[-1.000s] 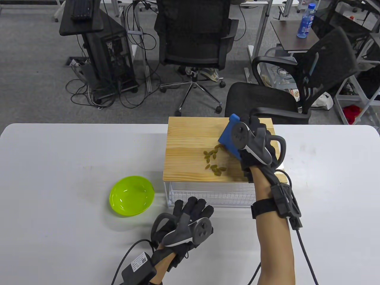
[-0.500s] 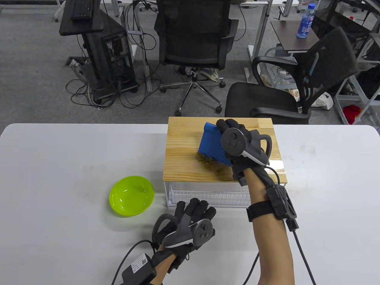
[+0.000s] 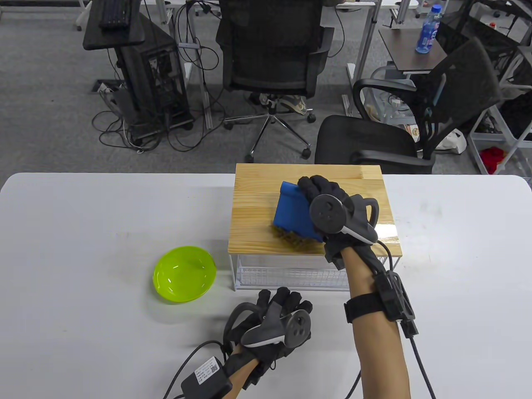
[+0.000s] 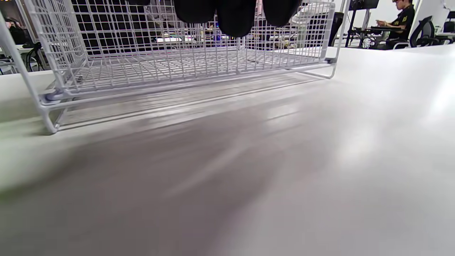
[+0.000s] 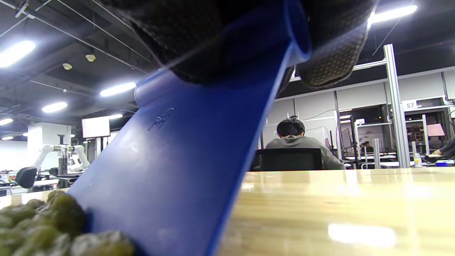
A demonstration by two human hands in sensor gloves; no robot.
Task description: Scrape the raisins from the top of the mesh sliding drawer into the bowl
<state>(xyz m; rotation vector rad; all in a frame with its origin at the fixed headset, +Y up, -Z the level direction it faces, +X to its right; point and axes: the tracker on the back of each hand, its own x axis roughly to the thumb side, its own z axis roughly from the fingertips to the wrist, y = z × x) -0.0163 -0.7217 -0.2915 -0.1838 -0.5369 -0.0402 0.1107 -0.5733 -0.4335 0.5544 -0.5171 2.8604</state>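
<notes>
— Nearest the camera? Left hand, fingers relaxed, holding nothing, resting on the white tabletop just in front of the white wire-mesh drawer.

— And the round lime-green plastic bowl? Left of the drawer, down on the tabletop, below the pale wooden top.

— Farther back? Right hand gripping a flat blue plastic scraper, blade tilted, green raisins heaped against its near-left edge. Bowl lying left and nearer from the heap; probably a leftward push off that edge.
</notes>
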